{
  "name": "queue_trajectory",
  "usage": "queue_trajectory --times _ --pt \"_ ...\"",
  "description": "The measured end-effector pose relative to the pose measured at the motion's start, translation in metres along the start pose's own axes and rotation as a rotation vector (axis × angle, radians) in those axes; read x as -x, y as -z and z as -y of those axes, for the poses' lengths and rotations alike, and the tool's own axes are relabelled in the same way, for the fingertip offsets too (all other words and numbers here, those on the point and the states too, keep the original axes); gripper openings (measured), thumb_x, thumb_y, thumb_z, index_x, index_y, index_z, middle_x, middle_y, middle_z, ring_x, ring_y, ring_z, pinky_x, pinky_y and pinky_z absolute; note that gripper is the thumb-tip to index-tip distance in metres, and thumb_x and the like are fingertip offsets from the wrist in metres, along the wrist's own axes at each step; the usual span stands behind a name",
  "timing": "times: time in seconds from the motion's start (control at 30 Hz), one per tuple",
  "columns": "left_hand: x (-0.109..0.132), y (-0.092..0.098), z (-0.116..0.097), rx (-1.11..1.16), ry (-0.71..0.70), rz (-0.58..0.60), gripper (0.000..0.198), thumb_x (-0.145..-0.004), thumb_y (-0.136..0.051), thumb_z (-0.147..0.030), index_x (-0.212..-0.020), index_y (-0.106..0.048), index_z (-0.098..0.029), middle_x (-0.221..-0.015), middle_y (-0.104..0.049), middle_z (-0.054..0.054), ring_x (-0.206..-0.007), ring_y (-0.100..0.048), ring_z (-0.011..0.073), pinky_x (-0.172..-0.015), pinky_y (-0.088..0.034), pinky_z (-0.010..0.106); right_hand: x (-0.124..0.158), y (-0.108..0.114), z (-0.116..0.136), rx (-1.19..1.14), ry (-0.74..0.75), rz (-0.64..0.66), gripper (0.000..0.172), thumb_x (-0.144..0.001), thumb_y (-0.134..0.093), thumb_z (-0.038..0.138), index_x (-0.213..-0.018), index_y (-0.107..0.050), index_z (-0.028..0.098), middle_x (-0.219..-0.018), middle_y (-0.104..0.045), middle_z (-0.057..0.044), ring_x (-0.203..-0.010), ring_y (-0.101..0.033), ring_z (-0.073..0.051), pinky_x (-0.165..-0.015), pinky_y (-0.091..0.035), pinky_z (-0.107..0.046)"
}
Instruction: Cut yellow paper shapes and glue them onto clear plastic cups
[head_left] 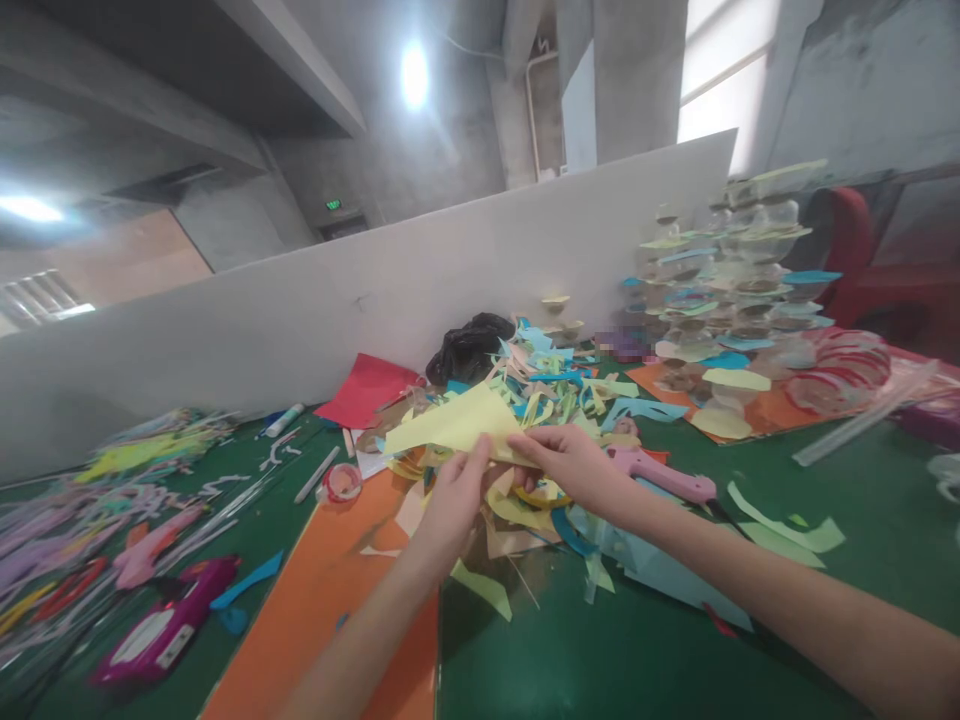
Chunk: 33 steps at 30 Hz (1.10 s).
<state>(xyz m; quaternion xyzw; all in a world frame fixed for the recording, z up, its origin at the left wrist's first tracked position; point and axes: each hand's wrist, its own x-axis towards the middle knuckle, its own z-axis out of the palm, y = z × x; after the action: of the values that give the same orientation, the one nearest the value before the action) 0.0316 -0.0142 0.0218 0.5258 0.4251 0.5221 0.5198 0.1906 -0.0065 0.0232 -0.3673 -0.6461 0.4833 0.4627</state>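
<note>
Green worktable (675, 640) below my view. Yellow paper (450, 422) sits between hands: light, thin, floppy, best pinched at edges. Left hand (455, 503) and right hand (574, 465) each pinch it. Scrap pile (540, 385) beyond; glue gun (660, 475) just past right hand.

Two hands working, your left hand (457, 505) and your right hand (577, 465), both on one yellow paper sheet (457, 425)! Far side, you've got one red paper sheet (365, 390) and one black plastic bag (469, 350). To your right, one pink glue gun (660, 475). To your left, one tape roll (343, 483) and one magenta pouch (161, 630)!
</note>
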Motion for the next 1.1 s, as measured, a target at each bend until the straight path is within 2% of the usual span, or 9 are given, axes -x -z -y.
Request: queue_trajectory --times 0.17,0.33,0.43,0.53,0.73,0.83,0.93,1.03,1.1 --pt "-0.012 0.009 -0.02 0.279 -0.074 -0.033 0.028 -0.093 -0.056 -0.037 -0.103 -0.072 -0.016 -0.113 -0.074 0.011 -0.115 -0.064 0.0226 -0.103 -0.045 0.034 -0.001 0.004 -0.001 0.023 0.011 -0.011 0.048 -0.088 -0.055 0.057 -0.057 -0.061 0.021 -0.061 -0.068 -0.002 -0.057 -0.064 -0.015 -0.063 -0.051 -0.027" --pt "-0.03 0.03 -0.033 0.381 -0.097 -0.266 0.026 -0.098 -0.047 -0.026 -0.106 -0.069 -0.015 -0.126 -0.069 0.01 -0.117 -0.064 0.0176 -0.105 -0.046 0.031 -0.002 0.008 0.0 0.034 0.011 -0.016 0.046 -0.087 -0.057 0.056 -0.057 -0.061 0.022 -0.061 -0.068 -0.002 -0.057 -0.063 -0.017 -0.061 -0.05 -0.029" --pt "-0.034 0.036 -0.034 0.391 -0.088 -0.316 0.025 -0.098 -0.047 -0.024 -0.105 -0.069 -0.013 -0.125 -0.069 0.012 -0.114 -0.065 0.0174 -0.104 -0.048 0.032 -0.002 0.009 0.0 0.039 -0.007 0.002 0.045 -0.087 -0.058 0.056 -0.056 -0.061 0.022 -0.061 -0.068 -0.002 -0.058 -0.063 -0.017 -0.061 -0.05 -0.029" --pt "-0.034 0.034 -0.031 0.391 -0.101 -0.333 0.024 -0.097 -0.048 -0.022 -0.102 -0.069 -0.013 -0.12 -0.071 0.012 -0.112 -0.066 0.0169 -0.103 -0.049 0.031 -0.002 0.009 0.001 0.029 -0.03 0.023 0.046 -0.086 -0.058 0.056 -0.056 -0.06 0.022 -0.062 -0.068 -0.003 -0.058 -0.063 -0.017 -0.061 -0.049 -0.029" --pt "-0.031 0.029 -0.029 0.36 -0.266 -0.317 0.023 -0.096 -0.052 -0.024 -0.098 -0.072 -0.013 -0.114 -0.074 0.01 -0.11 -0.067 0.017 -0.1 -0.05 0.027 0.0 0.014 0.008 -0.043 -0.108 0.139 0.049 -0.087 -0.057 0.06 -0.061 -0.063 0.02 -0.066 -0.068 -0.004 -0.062 -0.063 -0.016 -0.07 -0.052 -0.031" --pt "-0.031 0.032 -0.033 0.362 -0.304 -0.343 0.023 -0.096 -0.052 -0.023 -0.099 -0.072 -0.012 -0.114 -0.074 0.011 -0.109 -0.067 0.0174 -0.098 -0.052 0.027 0.001 0.018 0.011 -0.119 -0.153 0.232 0.05 -0.087 -0.055 0.065 -0.072 -0.065 0.019 -0.076 -0.069 -0.005 -0.072 -0.065 -0.017 -0.078 -0.054 -0.032" --pt "-0.031 0.036 -0.039 0.401 -0.281 -0.439 0.023 -0.097 -0.051 -0.022 -0.099 -0.072 -0.014 -0.113 -0.074 0.01 -0.108 -0.067 0.0156 -0.097 -0.051 0.026 0.002 0.018 0.01 -0.193 -0.153 0.339 0.05 -0.083 -0.061 0.066 -0.087 -0.067 0.017 -0.09 -0.068 -0.006 -0.085 -0.066 -0.018 -0.086 -0.053 -0.033" --pt "-0.03 0.033 -0.043 0.481 -0.269 -0.461 0.027 -0.099 -0.045 -0.023 -0.097 -0.07 -0.014 -0.111 -0.074 0.009 -0.107 -0.067 0.0145 -0.098 -0.05 0.026 0.005 0.012 0.009 -0.238 -0.148 0.446 0.056 -0.081 -0.068 0.06 -0.116 -0.063 0.016 -0.105 -0.065 -0.007 -0.094 -0.065 -0.018 -0.09 -0.052 -0.033" --pt "-0.026 0.024 -0.042 0.525 -0.273 -0.426 0.029 -0.1 -0.043 -0.026 -0.099 -0.069 -0.015 -0.113 -0.073 0.01 -0.109 -0.066 0.0145 -0.099 -0.05 0.027 0.008 0.004 0.01 -0.198 -0.168 0.484 0.067 -0.083 -0.069 0.055 -0.137 -0.05 0.021 -0.117 -0.062 -0.007 -0.096 -0.065 -0.018 -0.092 -0.051 -0.035"
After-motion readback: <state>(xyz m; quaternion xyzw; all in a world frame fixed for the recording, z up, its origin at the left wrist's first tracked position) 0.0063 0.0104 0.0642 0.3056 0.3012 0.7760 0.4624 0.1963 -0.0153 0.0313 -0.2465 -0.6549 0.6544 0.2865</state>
